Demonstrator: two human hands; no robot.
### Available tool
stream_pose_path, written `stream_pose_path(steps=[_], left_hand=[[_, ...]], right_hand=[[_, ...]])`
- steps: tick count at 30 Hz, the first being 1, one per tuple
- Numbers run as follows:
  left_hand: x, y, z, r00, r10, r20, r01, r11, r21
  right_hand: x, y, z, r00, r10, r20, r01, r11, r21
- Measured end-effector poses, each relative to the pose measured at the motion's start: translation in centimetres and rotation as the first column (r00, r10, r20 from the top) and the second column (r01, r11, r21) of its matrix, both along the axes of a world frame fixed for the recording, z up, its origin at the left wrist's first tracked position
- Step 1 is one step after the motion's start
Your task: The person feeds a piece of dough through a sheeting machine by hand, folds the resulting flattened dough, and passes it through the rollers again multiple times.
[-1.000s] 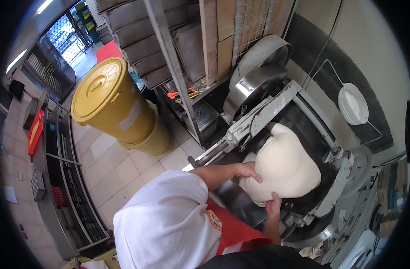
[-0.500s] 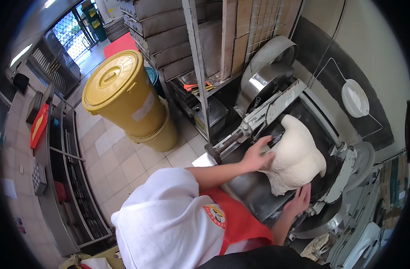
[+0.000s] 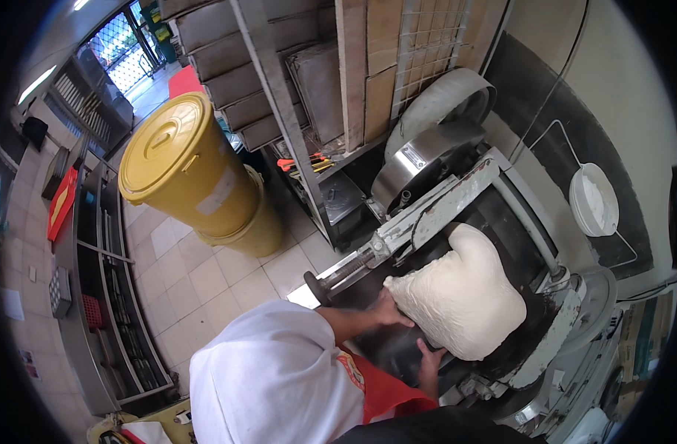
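A large, pale lump of dough [image 3: 464, 296] rests on the dark metal bed of a dough roller machine [image 3: 457, 203], with one thick lobe bulging toward the far side. My left hand [image 3: 389, 309] is at the dough's near left edge, thumb and fingers apart. Close by, my right hand [image 3: 430, 360] reaches up to the near lower edge with its fingers spread. Both hands appear to touch the dough's edge, though the exact contact is hard to make out.
A round polished metal cover [image 3: 427, 159] sits at the machine's far left corner. To the left stand stacked yellow lidded bins [image 3: 168, 148] on the tiled floor. A metal rack [image 3: 279, 111] with trays is beyond. A white bowl-like thing [image 3: 594, 200] hangs against the right wall.
Both hands have moved back toward me, to the dough's near edge. The right hand has shifted left, closer to the left one. The dough has changed shape, and the view has shifted.
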State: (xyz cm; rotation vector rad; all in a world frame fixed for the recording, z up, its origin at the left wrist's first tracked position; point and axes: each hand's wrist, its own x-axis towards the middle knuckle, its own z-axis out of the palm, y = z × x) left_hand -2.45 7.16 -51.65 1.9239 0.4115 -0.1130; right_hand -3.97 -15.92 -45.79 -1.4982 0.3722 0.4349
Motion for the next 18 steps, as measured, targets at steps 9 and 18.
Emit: stream_pose_path(steps=[9,18], left_hand=[[8.9,4.0,4.9,0.498,-0.863,0.080,0.829,0.447,-0.337],[2.0,1.9,14.5,0.884,-0.118,0.452,0.348,0.812,-0.469]], right_hand=[[7.1,-3.9,-1.8,0.847,0.531,-0.013,-0.529,0.843,-0.093],[3.1,0.8,5.7,0.946,-0.176,0.272,0.080,0.940,0.331]])
